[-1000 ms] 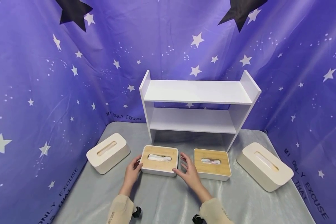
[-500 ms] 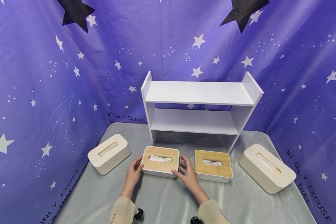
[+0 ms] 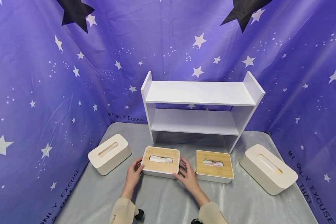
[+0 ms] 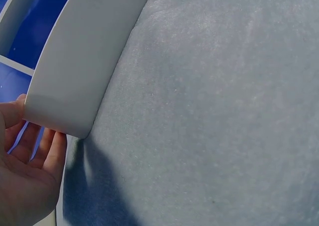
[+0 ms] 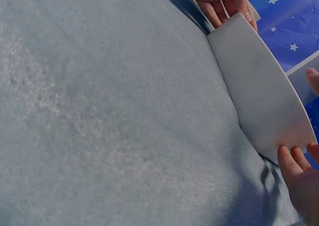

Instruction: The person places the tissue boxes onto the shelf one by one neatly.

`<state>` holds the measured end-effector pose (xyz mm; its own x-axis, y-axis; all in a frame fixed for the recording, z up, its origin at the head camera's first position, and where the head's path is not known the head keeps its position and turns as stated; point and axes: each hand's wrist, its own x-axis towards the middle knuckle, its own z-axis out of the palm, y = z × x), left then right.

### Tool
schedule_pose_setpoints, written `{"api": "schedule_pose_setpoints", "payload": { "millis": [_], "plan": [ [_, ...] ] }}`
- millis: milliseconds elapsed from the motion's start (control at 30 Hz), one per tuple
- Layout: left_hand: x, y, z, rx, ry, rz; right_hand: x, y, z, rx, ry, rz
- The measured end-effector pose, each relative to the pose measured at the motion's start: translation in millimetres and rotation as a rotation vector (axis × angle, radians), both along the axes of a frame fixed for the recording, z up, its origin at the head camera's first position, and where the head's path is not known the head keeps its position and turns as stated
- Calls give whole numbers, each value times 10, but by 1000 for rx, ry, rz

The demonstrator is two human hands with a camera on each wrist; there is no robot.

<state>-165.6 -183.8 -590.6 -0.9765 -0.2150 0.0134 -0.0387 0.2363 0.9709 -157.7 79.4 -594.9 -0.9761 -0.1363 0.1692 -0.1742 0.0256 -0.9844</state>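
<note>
"One cream box (image 3: 109, 155) at far left, then?"

"Yes, standing at an angle on the grey cloth (image 3: 162, 207), a long slot in its top. To its right, my left hand (image 3: 133, 174) reaches out of a beige sleeve (image 3: 123, 210)."

"How does that hand lie?"

"Half curled, gripping the left end of a wood-topped box (image 3: 158, 166). The left wrist view shows my thumb near one edge and my fingers against the end wall."

"And that box?"

"It sits between my hands on the cloth, in front of the left part of the white shelf (image 3: 194, 121). Something white shows through the slot in its light wood top."

"Your right hand?"

"My right hand (image 3: 189, 180) curves around the box's opposite end, thumb at the near corner, fingers along the side, so I hold the box from both ends."

"Farther right?"

"A honey-coloured wooden-lidded box (image 3: 214, 171) lies just beside that hand, a printed packet visible in its slot. At far right, the slanted cream container (image 3: 268, 171) stands near it, in front of a purple starry curtain (image 3: 313, 102)."
</note>
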Motion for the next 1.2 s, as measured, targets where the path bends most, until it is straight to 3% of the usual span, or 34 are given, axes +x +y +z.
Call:
{"api": "schedule_pose_setpoints", "payload": {
  "millis": [300,500,700,967,1200],
  "plan": [
    [-3,-28,-32,39,10,-21,5,10,-42,16,-9,4],
    [-7,-33,21,35,-40,-42,21,15,-52,26,27,-2],
    [-2,-77,44,19,-17,-116,31,16,-72,63,49,-21],
    [15,-139,-61,26,-49,-153,7,6,-61,43,-49,-41],
    [34,-170,-79,17,-31,-189,1,16,-66,60,-25,-33]
  ]
}}
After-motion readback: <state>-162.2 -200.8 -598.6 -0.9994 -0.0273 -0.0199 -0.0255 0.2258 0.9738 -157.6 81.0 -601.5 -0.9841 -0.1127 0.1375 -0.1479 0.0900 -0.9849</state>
